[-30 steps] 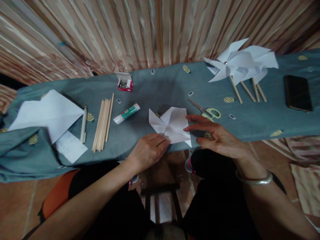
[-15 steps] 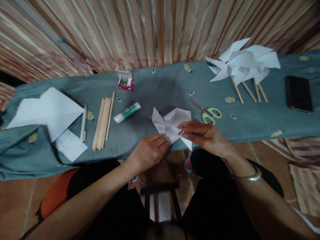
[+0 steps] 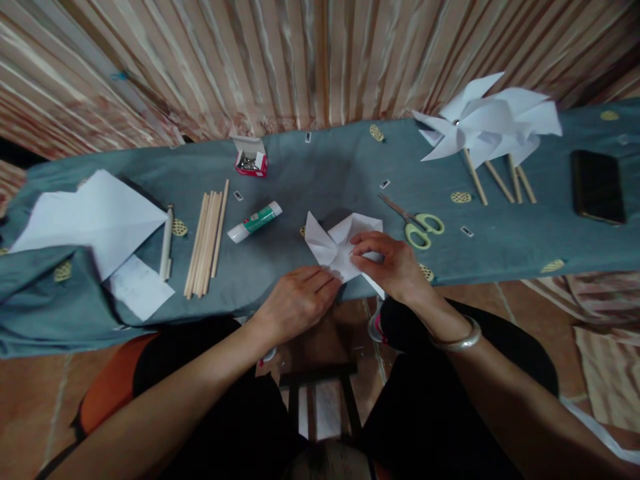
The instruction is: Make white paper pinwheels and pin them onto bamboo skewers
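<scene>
A white paper pinwheel (image 3: 321,248), partly folded, lies at the near edge of the cloth-covered table. My left hand (image 3: 299,299) is closed on its near-left edge, the fingertips pressed together on the paper. With thumb and fingers drawn into a pinch, my right hand (image 3: 390,261) holds the paper near its middle and covers part of the right side. Just beyond that hand lie scissors (image 3: 419,227) with light green handles. A glue stick (image 3: 256,221) with a green label is left of the pinwheel.
Wooden sticks (image 3: 206,243), a pen (image 3: 167,243), white paper sheets (image 3: 117,220) and a small red box of metal pins (image 3: 251,162) are to the left. Finished pinwheels (image 3: 487,123) on sticks and a dark phone (image 3: 597,187) lie right. A striped curtain (image 3: 300,60) hangs behind.
My right hand has moved left and slightly up, from the paper's right part towards its middle. My left hand stays in place on the near-left edge.
</scene>
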A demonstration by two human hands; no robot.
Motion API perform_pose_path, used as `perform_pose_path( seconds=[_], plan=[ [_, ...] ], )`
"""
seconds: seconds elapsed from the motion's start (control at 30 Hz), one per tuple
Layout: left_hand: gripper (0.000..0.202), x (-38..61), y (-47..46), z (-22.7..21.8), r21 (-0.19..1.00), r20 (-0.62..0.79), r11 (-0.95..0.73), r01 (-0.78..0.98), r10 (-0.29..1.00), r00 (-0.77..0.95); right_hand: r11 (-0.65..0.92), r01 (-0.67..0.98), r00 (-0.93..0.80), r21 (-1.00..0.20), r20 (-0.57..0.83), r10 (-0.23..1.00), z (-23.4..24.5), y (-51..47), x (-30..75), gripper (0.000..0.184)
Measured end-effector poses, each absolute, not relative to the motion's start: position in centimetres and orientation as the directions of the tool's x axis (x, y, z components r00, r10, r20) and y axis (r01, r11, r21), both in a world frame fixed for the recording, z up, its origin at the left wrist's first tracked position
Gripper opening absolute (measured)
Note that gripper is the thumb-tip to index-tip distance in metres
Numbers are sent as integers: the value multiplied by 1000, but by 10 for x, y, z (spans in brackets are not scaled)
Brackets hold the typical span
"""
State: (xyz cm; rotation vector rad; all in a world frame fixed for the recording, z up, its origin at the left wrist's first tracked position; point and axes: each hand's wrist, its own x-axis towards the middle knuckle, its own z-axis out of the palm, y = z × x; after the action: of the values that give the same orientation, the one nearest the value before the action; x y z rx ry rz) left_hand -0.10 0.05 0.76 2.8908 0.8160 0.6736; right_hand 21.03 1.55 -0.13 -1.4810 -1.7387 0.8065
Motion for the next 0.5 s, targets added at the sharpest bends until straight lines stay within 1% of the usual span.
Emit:
perform_pose_path(
  seconds=[0.1, 0.3, 0.5],
  plan=[
    [21, -1, 1, 9, 216, 408, -834, 507, 549, 729, 177, 591, -118, -787, 133, 984, -3, 15, 209, 7],
    [27, -1, 1, 8, 245, 338, -860, 448, 509, 792, 216, 626, -122, -750, 179, 976, -4, 15, 207, 7],
    [27, -1, 1, 6, 262, 340, -854, 450, 518, 785, 207, 683, -115, -701, 177, 977, 0, 13, 203, 11]
  ],
)
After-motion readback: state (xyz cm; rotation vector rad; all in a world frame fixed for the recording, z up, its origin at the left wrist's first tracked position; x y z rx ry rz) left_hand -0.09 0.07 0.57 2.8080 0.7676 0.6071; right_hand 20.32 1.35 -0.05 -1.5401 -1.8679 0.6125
